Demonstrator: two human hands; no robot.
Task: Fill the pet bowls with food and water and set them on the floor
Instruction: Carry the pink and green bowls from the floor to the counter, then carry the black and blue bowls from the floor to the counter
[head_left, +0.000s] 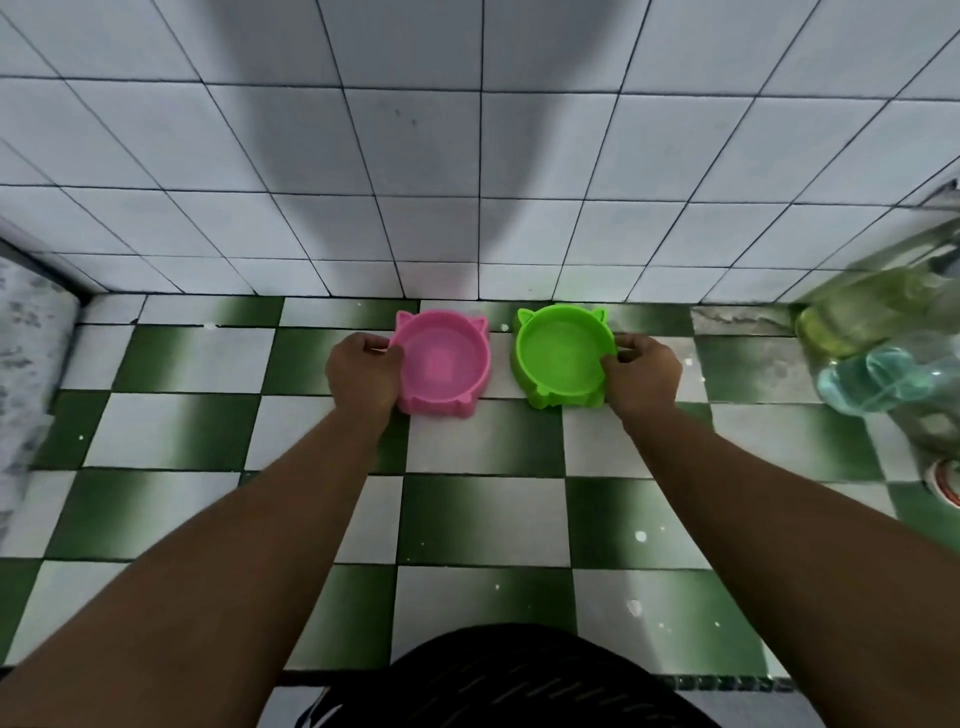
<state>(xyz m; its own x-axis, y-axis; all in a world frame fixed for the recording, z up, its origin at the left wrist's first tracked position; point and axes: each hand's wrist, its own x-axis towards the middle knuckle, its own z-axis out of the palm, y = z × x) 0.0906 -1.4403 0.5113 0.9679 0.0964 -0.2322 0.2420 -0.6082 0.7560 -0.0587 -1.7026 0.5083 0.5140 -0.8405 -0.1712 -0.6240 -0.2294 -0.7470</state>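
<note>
Pink bowl (441, 364) pinched at left rim by left hand (362, 371), green bowl (563, 356) at right rim by right hand (644, 371), so one-sided grips could tip either when lifted.

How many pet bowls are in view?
2. The pink bowl is by the wall, gripped at its left edge by the left hand. The green bowl is just right of it, gripped by the right hand. Others may be out of frame.

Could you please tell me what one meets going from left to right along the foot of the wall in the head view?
In order: left hand → pink bowl → green bowl → right hand → bottles.
</note>
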